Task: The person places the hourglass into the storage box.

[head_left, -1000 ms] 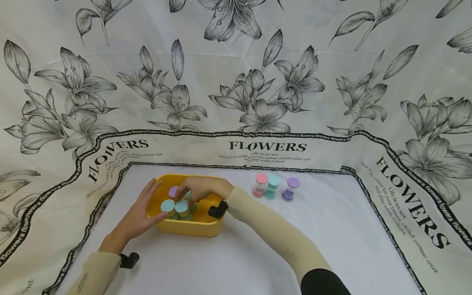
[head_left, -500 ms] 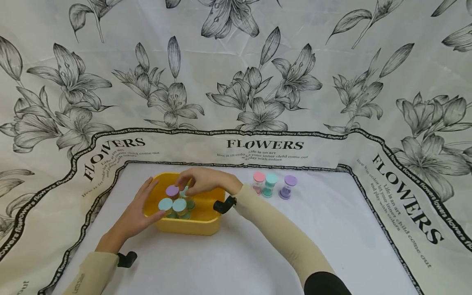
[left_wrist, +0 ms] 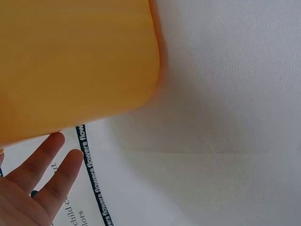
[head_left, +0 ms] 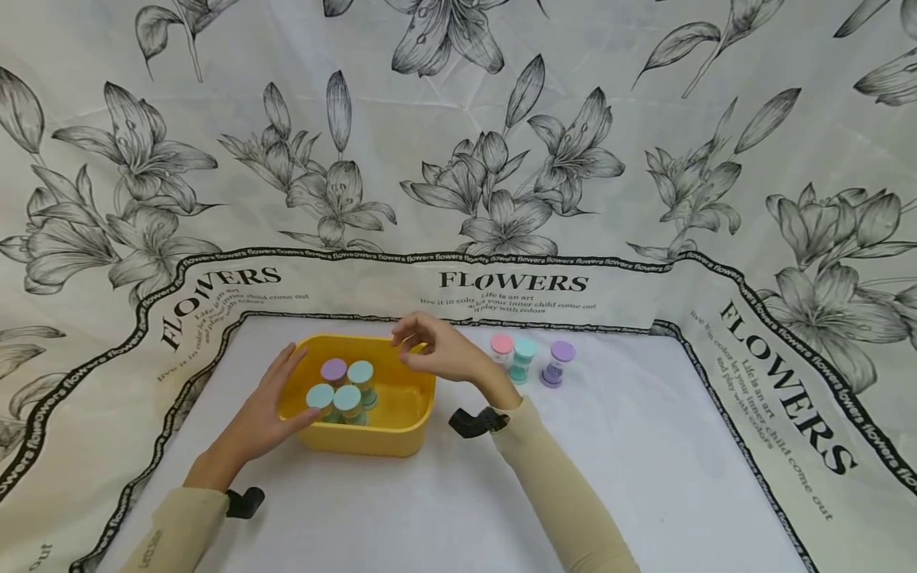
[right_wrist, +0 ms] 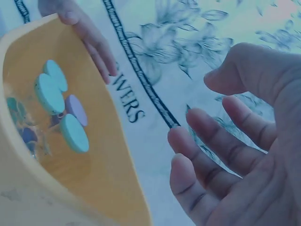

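Note:
A yellow bin point(head_left: 401, 442) stands on the white table with several small sand timers upright in it: a purple-capped timer point(head_left: 333, 370) and three with light teal caps, one being the rear teal timer point(head_left: 360, 372). My left hand point(head_left: 261, 410) rests against the bin's left end, its fingers straight along the outside and its thumb at the near rim; in the left wrist view, fingers point(left_wrist: 66, 176) show beside the wall. Above the bin's back right corner is my right hand point(head_left: 444, 350), fingers loosely bent and holding nothing, as the right wrist view shows too.
Right of the bin, a pink-capped timer point(head_left: 501, 344), a teal timer point(head_left: 524, 360) and a purple timer point(head_left: 559, 364) stand on the table. My right hand partly covers the pink one. A flower-printed cloth point(head_left: 516, 159) rises behind the white tabletop point(head_left: 444, 509).
My right hand has let go of the rear teal timer inside the bin and moved up and right, out over the rim. My left hand has stayed at the bin.

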The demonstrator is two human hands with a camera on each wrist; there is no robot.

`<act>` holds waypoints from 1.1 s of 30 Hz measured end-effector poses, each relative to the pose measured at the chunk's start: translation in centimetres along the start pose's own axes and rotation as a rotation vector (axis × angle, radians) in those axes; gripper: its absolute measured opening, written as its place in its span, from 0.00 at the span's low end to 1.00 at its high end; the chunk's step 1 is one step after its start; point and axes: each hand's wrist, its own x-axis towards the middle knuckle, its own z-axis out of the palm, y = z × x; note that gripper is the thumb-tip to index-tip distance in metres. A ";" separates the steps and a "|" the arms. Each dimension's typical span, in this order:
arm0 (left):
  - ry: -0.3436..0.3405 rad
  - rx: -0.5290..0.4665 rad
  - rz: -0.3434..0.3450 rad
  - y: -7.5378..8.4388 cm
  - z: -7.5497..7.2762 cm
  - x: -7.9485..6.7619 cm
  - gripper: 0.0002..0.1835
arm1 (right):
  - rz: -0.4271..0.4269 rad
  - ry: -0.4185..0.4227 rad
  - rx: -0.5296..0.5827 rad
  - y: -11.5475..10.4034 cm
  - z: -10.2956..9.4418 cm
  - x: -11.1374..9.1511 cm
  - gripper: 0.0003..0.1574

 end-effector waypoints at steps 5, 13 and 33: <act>-0.009 -0.007 -0.008 0.2 -0.1 0.0 0.53 | 0.013 0.189 0.072 1.0 -0.4 -2.4 0.25; 0.000 -0.009 -0.006 0.1 0.0 -0.1 0.53 | 0.069 0.531 0.195 4.2 -0.2 -5.3 0.28; 0.004 -0.015 0.007 0.0 0.2 0.0 0.53 | 0.232 1.020 0.229 9.6 -1.4 -9.9 0.38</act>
